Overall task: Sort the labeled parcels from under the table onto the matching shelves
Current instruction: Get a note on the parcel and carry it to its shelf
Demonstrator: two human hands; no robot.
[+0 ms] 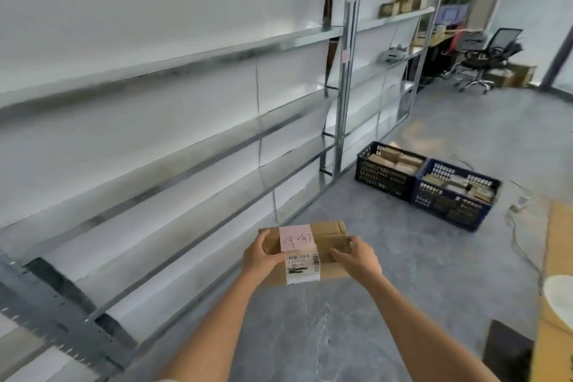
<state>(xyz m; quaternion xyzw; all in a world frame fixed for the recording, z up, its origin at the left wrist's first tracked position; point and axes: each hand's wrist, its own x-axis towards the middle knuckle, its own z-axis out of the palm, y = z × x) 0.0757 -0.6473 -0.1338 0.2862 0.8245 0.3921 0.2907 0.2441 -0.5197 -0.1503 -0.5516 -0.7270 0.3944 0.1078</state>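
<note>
I hold a brown cardboard parcel (328,237) in front of me, above the grey floor. A pink handwritten note and a white barcode label run across its top and near face. My left hand (263,256) grips its left end and my right hand (356,259) grips its right end. A long metal shelf rack (173,146) with white tiers fills the left of the view. Its tiers near me hold nothing. A second rack bay (393,18) farther off carries a few small brown boxes.
A black crate (384,178) and a blue crate (452,200), both with parcels inside, stand on the floor by the rack's post. A wooden table edge (555,257) is at the right. Office chairs (486,53) and a desk stand far back.
</note>
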